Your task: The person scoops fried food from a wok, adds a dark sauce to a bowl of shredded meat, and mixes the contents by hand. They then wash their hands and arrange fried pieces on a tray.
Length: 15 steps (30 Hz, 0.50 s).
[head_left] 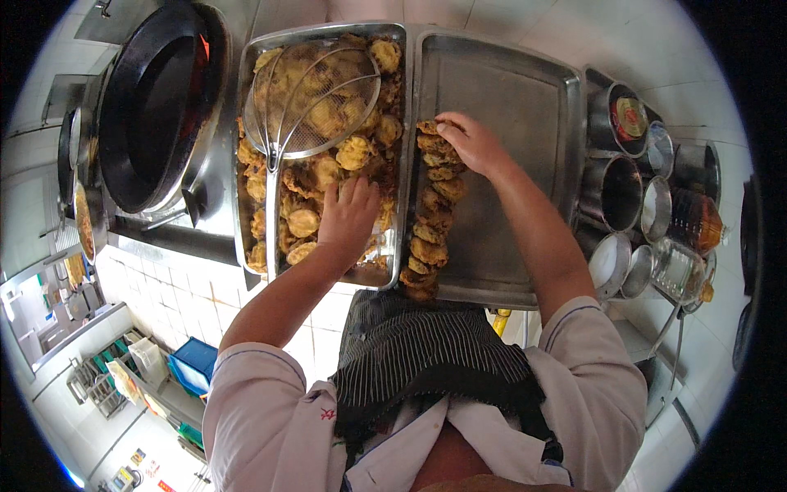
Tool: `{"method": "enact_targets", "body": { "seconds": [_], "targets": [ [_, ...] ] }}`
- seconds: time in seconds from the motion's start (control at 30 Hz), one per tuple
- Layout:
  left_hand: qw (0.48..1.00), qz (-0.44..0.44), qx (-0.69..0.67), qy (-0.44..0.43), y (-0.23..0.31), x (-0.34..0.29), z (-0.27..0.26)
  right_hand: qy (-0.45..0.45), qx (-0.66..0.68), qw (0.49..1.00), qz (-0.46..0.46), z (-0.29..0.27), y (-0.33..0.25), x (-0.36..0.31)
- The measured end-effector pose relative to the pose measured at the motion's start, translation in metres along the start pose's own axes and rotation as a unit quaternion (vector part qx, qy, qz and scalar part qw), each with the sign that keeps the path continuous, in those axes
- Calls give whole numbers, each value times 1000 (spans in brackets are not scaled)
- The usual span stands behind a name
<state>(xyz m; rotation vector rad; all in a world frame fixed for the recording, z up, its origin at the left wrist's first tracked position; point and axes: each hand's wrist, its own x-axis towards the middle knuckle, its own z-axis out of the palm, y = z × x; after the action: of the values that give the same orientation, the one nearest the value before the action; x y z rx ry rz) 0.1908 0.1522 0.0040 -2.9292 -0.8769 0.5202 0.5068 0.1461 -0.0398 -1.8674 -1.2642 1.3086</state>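
Note:
Golden-brown fried fritters (303,221) fill the left metal tray (405,82) in a loose heap. My left hand (351,215) lies palm down on them near the tray's right side, fingers stretched out and a little apart; what is under the fingertips is hidden. A wire-mesh skimmer (274,189) rests over the heap, its handle running toward me. In the right metal tray (516,164) a row of overlapping fritters (436,217) stands along the left edge. My right hand (469,141) pinches the fritter at the row's far end between thumb and fingers.
A large black wok (160,107) sits on the stove at the left. To the right stand several metal pots (611,193) and a clear plastic jar (679,269). A blue crate (193,365) is at the lower left, beyond the tiled floor. White tiles line the wall.

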Motion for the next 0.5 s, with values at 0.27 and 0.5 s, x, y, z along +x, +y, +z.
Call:
{"method": "enact_targets", "body": {
  "seconds": [0.27, 0.5],
  "targets": [
    [982, -32, -129, -137, -7, 18, -28, 21, 47, 999, -8, 1, 19, 5],
    [909, -69, -334, 238, -4, 92, -86, 14, 82, 996, -17, -1, 26, 11]
  ]
}}
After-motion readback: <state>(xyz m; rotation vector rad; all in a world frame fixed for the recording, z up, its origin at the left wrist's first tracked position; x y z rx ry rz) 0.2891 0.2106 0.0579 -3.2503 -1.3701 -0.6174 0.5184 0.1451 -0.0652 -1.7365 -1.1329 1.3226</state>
